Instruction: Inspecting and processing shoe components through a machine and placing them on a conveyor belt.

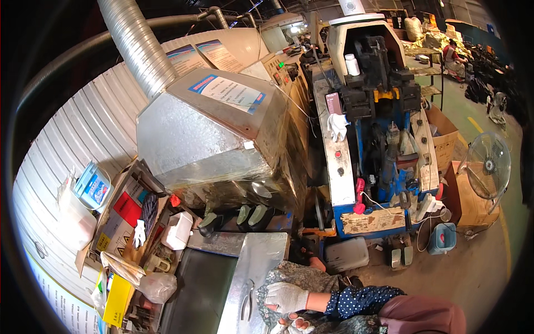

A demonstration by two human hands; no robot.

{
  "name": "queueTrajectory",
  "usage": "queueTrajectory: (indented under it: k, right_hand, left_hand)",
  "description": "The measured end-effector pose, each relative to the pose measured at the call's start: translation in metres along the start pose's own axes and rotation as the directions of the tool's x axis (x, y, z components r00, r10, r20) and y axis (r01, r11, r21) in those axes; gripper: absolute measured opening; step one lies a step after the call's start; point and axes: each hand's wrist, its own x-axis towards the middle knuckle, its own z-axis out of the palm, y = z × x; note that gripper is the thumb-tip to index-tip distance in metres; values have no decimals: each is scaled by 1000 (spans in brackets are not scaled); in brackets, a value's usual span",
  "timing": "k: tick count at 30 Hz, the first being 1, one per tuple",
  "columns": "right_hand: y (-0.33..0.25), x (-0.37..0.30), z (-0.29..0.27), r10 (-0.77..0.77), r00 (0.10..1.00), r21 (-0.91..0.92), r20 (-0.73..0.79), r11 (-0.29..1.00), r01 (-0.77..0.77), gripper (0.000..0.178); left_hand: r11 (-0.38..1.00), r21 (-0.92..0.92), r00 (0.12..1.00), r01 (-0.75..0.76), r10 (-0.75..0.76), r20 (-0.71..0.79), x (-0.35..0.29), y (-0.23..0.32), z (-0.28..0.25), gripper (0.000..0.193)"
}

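Note:
My right hand [287, 298], in a white knit glove with a blue dotted sleeve behind it, lies back up across a dark floral cloth [273, 276], with its fingers bent down onto it. Just below, at the lower edge, shows my left hand [295, 324], also gloved with bare fingertips. Its fingers are loosely curled and apart, and nothing shows in them; the rest is cut off. A curved pair of pliers [246, 303] lies left of both hands on the metal tabletop [267, 245]. Dark shoes [209, 224] stand at the table's far side, below the metal hood.
A dark conveyor belt [200, 284] runs left of the tabletop. Beyond stand a metal hood [200, 133] and a blue-framed press machine [384, 139]. A plastic bin [346, 254], blue bucket [443, 238] and fan [488, 165] are on the right. Another person [453, 58] sits far back.

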Motion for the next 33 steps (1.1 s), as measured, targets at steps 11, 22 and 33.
queueTrajectory:
  k: [11,22,33]
  right_hand:
    - [18,-10,13,11,983,-89,181,996,5,13]
    - [16,-5,18,50,994,-88,92,995,-41,11]
    - [-1,9,16,28,994,-183,105,983,-8,11]
  left_hand:
    - [998,59,1000,-8,8,0,-5,-4,7,34]
    - [1000,-27,996,14,-12,93,-3,0,-7,33]
    - [993,-105,981,44,-23,191,-6,9,-24,33]
